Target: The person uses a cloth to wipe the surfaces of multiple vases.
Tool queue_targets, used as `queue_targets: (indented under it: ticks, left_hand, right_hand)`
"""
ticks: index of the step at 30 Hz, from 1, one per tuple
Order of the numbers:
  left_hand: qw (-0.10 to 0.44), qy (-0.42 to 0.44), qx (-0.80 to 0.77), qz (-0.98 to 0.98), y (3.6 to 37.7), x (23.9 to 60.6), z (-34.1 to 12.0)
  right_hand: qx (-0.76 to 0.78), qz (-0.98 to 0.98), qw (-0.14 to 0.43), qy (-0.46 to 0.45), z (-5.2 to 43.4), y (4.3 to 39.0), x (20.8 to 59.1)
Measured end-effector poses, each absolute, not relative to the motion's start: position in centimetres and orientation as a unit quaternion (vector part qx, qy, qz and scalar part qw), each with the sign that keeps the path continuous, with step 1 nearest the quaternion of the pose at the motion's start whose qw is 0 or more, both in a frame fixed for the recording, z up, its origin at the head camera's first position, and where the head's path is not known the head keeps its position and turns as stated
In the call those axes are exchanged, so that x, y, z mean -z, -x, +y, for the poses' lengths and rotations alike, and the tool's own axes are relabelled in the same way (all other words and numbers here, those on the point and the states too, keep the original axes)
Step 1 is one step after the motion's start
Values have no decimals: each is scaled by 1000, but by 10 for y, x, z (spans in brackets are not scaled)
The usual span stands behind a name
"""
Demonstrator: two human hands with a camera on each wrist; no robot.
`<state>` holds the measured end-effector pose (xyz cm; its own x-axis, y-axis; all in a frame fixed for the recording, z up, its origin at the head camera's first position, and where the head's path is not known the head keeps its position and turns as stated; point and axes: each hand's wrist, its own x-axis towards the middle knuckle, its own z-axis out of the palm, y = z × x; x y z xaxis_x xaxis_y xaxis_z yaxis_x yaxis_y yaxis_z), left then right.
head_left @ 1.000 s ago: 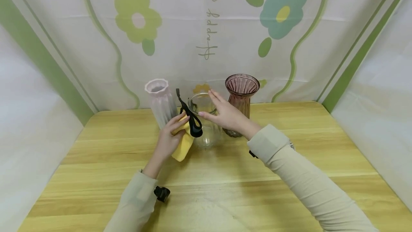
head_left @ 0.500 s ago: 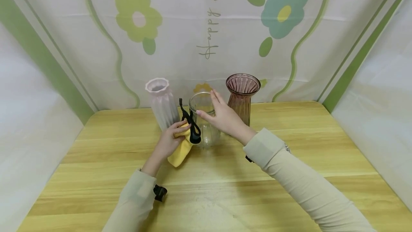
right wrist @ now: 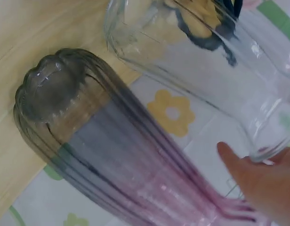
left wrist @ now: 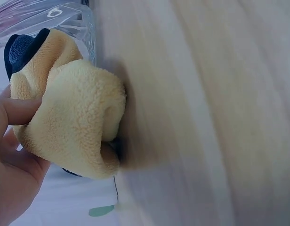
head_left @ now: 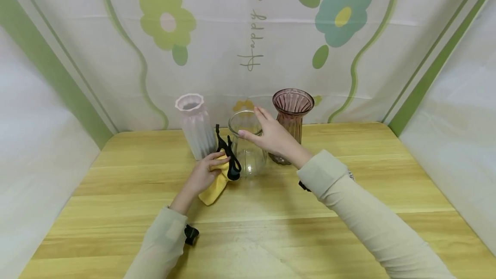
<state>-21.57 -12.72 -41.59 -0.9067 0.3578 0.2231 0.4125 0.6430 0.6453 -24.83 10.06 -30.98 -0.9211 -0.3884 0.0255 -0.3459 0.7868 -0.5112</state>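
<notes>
Now left fingers (head_left: pixel 218 161) grip yellow cloth (head_left: pixel 211 191) beside clear vase (head_left: pixel 250 158)

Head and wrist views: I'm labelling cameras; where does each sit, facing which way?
Head: on the head, facing forward and down at the table; left hand, right hand, sleeves show.
Left wrist: worn there, facing yellow cloth; left hand partly shows.
Right wrist: worn there, facing clear vase and purple vase; right hand partly shows.
Head and right wrist share those vases.
</notes>
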Motion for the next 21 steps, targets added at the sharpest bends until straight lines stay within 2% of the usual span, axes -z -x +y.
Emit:
queue_targets:
  ticks: [9, 21]
  left_hand:
    - [50, 205, 390, -896, 215, 417, -127]
    - [130, 196, 453, -860, 213, 400, -122]
  right_hand:
    - [267, 928, 90, 245, 111, 258, 311]
    - [268, 934, 68, 228, 107, 250, 312]
